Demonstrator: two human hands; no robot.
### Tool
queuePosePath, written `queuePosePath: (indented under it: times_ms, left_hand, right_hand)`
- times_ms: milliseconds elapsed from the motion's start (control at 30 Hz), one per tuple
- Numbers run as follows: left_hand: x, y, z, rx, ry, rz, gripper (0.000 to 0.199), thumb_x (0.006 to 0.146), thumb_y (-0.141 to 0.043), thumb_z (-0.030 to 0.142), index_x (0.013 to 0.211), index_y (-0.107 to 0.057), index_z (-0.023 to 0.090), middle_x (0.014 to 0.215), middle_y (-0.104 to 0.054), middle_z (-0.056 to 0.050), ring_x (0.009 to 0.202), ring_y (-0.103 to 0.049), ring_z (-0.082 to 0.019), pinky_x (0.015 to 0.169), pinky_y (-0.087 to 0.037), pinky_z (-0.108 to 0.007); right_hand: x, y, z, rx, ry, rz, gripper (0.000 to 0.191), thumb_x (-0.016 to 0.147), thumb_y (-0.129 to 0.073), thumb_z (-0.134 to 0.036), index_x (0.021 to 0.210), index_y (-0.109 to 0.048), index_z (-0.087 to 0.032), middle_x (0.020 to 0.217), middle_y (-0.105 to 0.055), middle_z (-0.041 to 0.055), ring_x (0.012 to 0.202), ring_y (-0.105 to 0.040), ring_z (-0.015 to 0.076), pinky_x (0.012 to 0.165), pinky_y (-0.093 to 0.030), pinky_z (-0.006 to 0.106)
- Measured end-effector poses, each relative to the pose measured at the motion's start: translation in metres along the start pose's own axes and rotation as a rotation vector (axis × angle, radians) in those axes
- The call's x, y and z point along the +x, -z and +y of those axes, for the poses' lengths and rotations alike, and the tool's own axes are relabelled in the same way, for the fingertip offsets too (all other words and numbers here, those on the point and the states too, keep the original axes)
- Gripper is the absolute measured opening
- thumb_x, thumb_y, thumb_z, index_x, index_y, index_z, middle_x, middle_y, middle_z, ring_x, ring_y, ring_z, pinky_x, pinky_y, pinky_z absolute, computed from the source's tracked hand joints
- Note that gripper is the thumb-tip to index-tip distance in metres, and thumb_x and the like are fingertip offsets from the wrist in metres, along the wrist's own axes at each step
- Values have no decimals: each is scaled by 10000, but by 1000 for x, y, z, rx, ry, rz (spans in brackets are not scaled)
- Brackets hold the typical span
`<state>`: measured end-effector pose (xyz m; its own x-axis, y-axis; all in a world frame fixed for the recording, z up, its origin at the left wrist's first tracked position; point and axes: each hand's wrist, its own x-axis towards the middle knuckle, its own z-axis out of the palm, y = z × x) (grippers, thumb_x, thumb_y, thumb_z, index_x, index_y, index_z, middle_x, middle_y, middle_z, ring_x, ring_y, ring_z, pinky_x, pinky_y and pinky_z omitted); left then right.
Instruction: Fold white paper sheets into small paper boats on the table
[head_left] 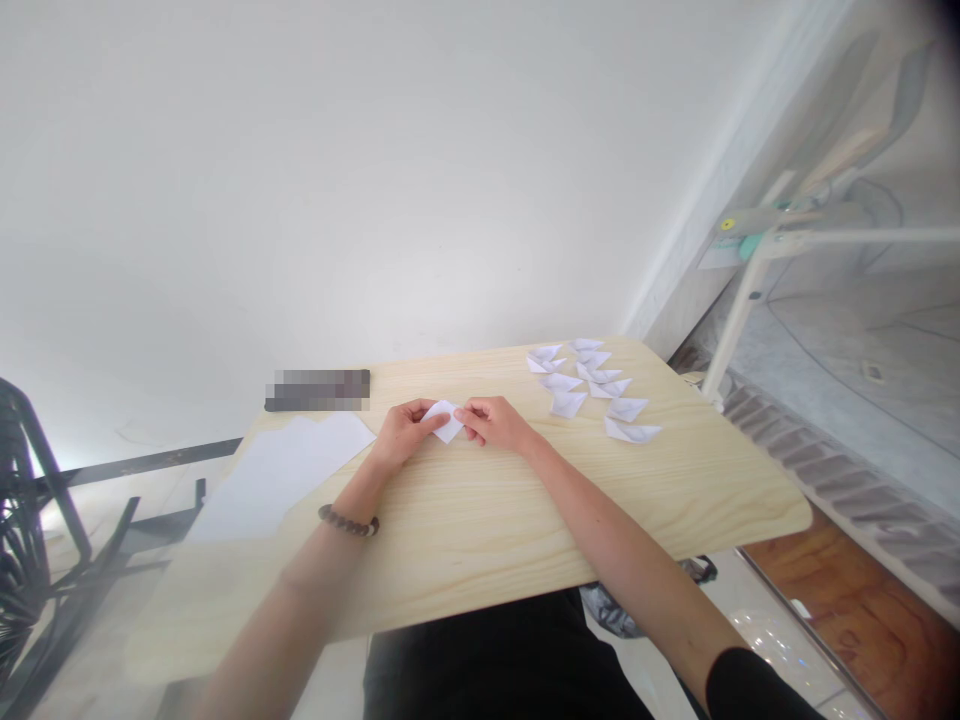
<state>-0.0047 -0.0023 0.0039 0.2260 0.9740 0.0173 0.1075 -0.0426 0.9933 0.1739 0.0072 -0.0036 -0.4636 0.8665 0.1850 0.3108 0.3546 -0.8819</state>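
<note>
Folded paper [448, 431], held at two sides

Your left hand [407, 430] is closed in a pinch on the paper's left side; your right hand [495, 422] pinches its right corner. The paper sits over the middle of the wooden table [480, 530]. To the left lie white sheets [289, 465], near a pixelated dark object [318, 391]; to the right, folded paper boats [609, 389] form a cluster.
</note>
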Motion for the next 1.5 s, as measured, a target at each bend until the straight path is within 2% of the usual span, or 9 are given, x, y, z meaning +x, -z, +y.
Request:
queuePosePath:
  times_ms: [233, 367, 633, 767, 933, 1100, 1200, 1400, 1500]
  left_hand:
    - [-4, -1, 8, 114, -41, -31, 326, 654, -570, 446, 757, -628, 142, 668, -602, -12, 609, -505, -123, 553, -391, -211]
    - [-5, -1, 10, 91, -35, -49, 329, 660, -567, 444, 762, -639, 139, 675, -602, -15, 596, -490, -121, 535, -371, -210]
    - [-4, 1, 8, 145, -46, -16, 338, 678, -536, 455, 711, -645, 137, 591, -574, 2, 525, -453, -100, 473, -330, -200]
    - [-4, -1, 9, 110, -24, -15, 345, 667, -548, 459, 739, -650, 137, 630, -602, -10, 558, -491, -115, 497, -371, -202]
    - [-4, -1, 10, 67, 6, -82, 314, 622, -616, 417, 778, -652, 147, 713, -638, -22, 637, -547, -140, 564, -424, -216]
    - [-3, 4, 6, 4, 24, -120, 293, 594, -649, 393, 741, -663, 140, 704, -649, -34, 641, -575, -155, 592, -451, -244]
    - [-2, 7, 5, -53, 59, -159, 312, 597, -652, 385, 787, -669, 138, 760, -658, -53, 704, -591, -181, 642, -474, -279]
    - [-1, 10, 3, -107, 123, -234, 349, 624, -638, 375, 893, -650, 153, 864, -655, -53, 805, -591, -192, 727, -477, -296]
    - [0, 10, 3, -85, 123, -226, 368, 635, -627, 378, 915, -640, 138, 875, -652, -62, 820, -587, -202, 740, -475, -315]
  right_hand:
    - [-3, 2, -4, -90, 86, -63, 306, 804, -395, -364, 610, -504, -154, 554, -530, -18, 459, -484, 61, 451, -360, 159]
    - [-4, 3, -6, -139, 119, -55, 314, 811, -389, -344, 595, -509, -149, 542, -519, -21, 466, -466, 59, 467, -342, 161]
    - [-4, 2, -7, -141, 106, -61, 335, 811, -387, -372, 577, -490, -155, 522, -514, -27, 459, -451, 60, 470, -329, 169]
    - [-3, 1, -5, -83, 75, -41, 362, 804, -382, -400, 554, -472, -154, 506, -500, -25, 453, -444, 62, 466, -336, 173]
    - [-1, 0, -1, 21, 22, -15, 362, 789, -387, -438, 573, -468, -159, 500, -483, -32, 442, -434, 63, 459, -348, 176]
    - [-1, 2, -1, 46, 30, -52, 354, 781, -404, -435, 568, -465, -159, 503, -481, -32, 443, -434, 61, 462, -351, 176]
    - [-1, 3, -1, 59, 32, -57, 352, 781, -405, -433, 571, -468, -158, 505, -481, -34, 437, -429, 58, 456, -346, 175]
    - [-1, 4, -2, 90, -9, 24, 347, 762, -427, -446, 579, -478, -156, 486, -476, -36, 424, -423, 59, 439, -337, 176]
    - [-1, 2, -1, 81, -26, 54, 348, 759, -428, -450, 587, -487, -154, 480, -475, -37, 416, -422, 57, 434, -335, 174]
